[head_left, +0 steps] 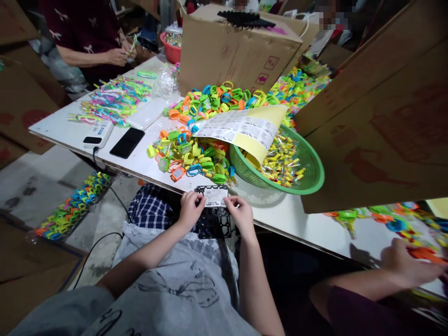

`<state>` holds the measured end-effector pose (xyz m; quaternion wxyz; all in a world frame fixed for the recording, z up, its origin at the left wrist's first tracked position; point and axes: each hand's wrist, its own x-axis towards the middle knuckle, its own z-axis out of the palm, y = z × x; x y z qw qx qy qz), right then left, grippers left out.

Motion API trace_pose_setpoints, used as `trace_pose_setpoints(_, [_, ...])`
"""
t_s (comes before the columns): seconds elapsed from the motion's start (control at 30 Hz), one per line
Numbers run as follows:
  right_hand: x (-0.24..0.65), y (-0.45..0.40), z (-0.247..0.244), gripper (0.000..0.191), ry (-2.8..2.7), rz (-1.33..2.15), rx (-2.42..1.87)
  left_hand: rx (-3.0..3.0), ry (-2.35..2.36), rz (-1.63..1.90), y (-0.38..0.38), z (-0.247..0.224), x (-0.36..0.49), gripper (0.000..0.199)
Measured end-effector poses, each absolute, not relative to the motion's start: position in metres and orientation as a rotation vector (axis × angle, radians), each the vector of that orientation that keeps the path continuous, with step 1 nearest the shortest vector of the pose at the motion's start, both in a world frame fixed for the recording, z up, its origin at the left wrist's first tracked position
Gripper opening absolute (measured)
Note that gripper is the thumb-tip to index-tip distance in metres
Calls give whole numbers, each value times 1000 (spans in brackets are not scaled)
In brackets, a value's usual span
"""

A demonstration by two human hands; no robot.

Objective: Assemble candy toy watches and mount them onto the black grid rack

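A white printed sticker label (214, 196) is stretched between my two hands at the table's front edge. My left hand (191, 209) pinches its left side, and my right hand (241, 213) pinches its right side. Directly behind and below the label is a black plastic grid tray (214, 224), partly covered by it; whether the label touches the tray I cannot tell. Just beyond lies a heap of colourful plastic toy watches (191, 156). A curled sheet of printed labels (245, 128) rests over a green basket (311, 175) of small yellow-capped pieces.
A phone (127, 142) and a white power bank (98, 134) with a cable lie on the left. Cardboard boxes (234, 51) stand behind and at right (381, 116). One co-worker's hand (402, 263) is at right; another person's hands (122, 55) are at far left.
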<state>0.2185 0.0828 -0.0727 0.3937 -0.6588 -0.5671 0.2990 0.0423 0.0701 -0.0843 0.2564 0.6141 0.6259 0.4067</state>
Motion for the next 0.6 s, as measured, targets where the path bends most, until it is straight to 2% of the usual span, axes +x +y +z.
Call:
trace_pose_setpoints(0.3, [220,94,-89,35,-1487,763,-1690,1643,1858,1045,77,-96,46,23])
trace_pose_setpoints(0.6, [216,101,-98,33,-1506,745,-1715,1691,1922,1001,85,-102,43,23])
